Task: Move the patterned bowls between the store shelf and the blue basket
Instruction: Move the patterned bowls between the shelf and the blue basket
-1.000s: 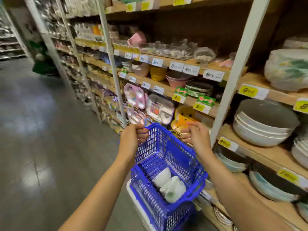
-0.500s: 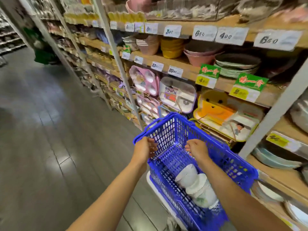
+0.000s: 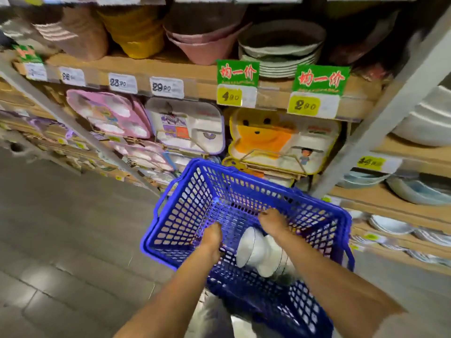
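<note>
Left hand (image 3: 211, 237) and right hand (image 3: 273, 223), grips indiscernible, in blue basket (image 3: 181, 215) over bowls (image 3: 253, 252); divided trays (image 3: 186, 125) behind.

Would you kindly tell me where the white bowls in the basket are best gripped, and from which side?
Probably by the upper rim of the bowls, reaching down from above: they lie tipped on their sides in the blue basket, whose walls block the sides. The right hand is nearest.

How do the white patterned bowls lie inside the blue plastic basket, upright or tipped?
Tipped. The white patterned bowls lie on their sides, nested, in the blue plastic basket; one dark-edged rim faces left, not up.
</note>
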Demonstrator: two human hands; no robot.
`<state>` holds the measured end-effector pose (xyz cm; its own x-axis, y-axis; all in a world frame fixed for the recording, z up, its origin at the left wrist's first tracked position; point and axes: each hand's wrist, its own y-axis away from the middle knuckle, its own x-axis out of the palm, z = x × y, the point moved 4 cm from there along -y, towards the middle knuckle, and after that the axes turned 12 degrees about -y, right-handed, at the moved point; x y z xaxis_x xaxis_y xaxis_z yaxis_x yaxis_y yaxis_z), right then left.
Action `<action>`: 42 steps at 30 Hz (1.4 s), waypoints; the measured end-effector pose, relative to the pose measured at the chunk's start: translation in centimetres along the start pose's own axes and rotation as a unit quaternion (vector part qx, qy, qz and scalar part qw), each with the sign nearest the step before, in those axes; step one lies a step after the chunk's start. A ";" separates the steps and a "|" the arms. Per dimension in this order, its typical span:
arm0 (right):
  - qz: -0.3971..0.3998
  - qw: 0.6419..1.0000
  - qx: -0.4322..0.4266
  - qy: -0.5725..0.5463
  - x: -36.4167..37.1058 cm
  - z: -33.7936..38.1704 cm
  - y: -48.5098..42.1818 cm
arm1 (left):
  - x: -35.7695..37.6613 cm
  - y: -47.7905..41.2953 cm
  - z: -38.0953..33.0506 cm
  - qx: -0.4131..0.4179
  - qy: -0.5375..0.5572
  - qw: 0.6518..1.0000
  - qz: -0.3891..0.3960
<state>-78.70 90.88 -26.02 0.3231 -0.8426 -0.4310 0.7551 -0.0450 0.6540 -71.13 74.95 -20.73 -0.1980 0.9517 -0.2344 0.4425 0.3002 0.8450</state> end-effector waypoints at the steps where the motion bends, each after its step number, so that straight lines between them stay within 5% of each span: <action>1: -0.004 1.000 0.011 0.009 0.3 -0.6 -0.3 | 0.5 -1.1 0.1 -0.014 -0.025 1.000 0.011; 8: 0.017 0.995 0.097 0.027 3.8 -3.8 -2.6 | 3.9 -6.5 3.2 -0.129 -0.103 0.978 0.126; 14: 0.036 0.989 0.115 0.083 7.0 -6.1 -5.3 | 3.8 -10.5 7.4 -0.179 -0.200 0.953 0.140; 18: 0.067 0.986 0.122 0.086 8.5 -7.0 -6.9 | 4.8 -12.2 8.7 -0.068 -0.325 0.929 0.164; 22: 0.056 0.987 0.117 0.097 8.6 -6.9 -6.9 | 5.9 -12.2 8.2 -0.027 -0.329 0.932 0.152; 28: 0.001 0.993 0.094 0.070 6.0 -3.7 -5.3 | 5.5 -10.2 5.4 -0.157 -0.178 0.953 0.189; 31: -0.033 0.994 0.100 0.028 4.0 -1.5 -4.2 | 4.8 -9.5 3.2 -0.090 -0.097 0.981 0.140; 36: -0.091 0.973 0.092 -0.191 1.4 2.1 -1.2 | 2.8 -7.7 -0.7 -0.025 -0.013 0.995 0.093; 42: -0.054 0.922 0.116 -0.367 0.0 5.7 4.1 | 1.3 -4.3 -5.2 0.059 0.089 0.988 0.110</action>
<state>-78.84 87.66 -19.74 -0.2831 -0.9589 -0.0207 0.5908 -0.1913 0.7838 -77.80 74.51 -22.21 -0.2322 0.9716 0.0464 0.5891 0.1026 0.8015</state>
